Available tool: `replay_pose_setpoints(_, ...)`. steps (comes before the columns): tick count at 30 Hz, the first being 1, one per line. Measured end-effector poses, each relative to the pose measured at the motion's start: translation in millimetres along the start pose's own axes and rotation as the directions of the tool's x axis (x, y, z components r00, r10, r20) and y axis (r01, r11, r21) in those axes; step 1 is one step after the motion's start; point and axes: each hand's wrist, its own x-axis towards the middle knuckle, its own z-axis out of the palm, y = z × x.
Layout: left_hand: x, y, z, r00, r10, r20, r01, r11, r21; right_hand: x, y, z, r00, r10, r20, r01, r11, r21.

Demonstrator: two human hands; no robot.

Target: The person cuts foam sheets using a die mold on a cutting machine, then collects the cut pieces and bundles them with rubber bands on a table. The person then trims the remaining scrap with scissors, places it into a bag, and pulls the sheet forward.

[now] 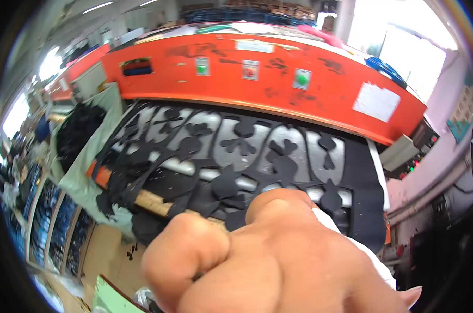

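Bare skin of my hands (278,255) fills the lower middle, very close to the camera. Bent knuckles show at the left and top, and one fingertip (413,296) with its nail sticks out at the lower right. Whether this is one hand or two overlapping, I cannot tell; anything held is hidden. Behind the knuckles lies a black cut sheet (366,198) on a sloping surface, with curved openings showing shiny grey beneath. Dark rounded cut pieces (225,182) rest on it. White material (369,255) shows along the right side of the hand.
An orange machine beam (168,68) with green and red buttons spans the back. To the left are a pale green cloth-lined container (108,109) of black scraps and racks (48,224) of bluish items. Control boxes (403,151) and pipes stand at the right.
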Motion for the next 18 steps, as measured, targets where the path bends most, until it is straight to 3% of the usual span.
replay_pose_setpoints(4,-23,22,59,0.995,0.09,0.035,-0.09,0.996,0.01,-40,-23,-81,0.998,0.017,-0.059,-0.039,0.912,-0.409)
replay_pose_setpoints(11,-54,52,131,0.979,0.201,0.043,-0.201,0.979,-0.021,-73,-71,-167,0.999,-0.052,0.009,0.032,0.473,-0.881)
replay_pose_setpoints(15,-61,61,165,0.969,0.241,0.045,-0.238,0.969,-0.069,-57,-79,-188,0.972,-0.17,0.163,0.183,0.109,-0.977)
replay_pose_setpoints(18,-59,61,195,0.97,0.237,0.056,-0.228,0.964,-0.134,-17,-59,-192,0.892,-0.306,0.334,0.207,-0.38,-0.902)
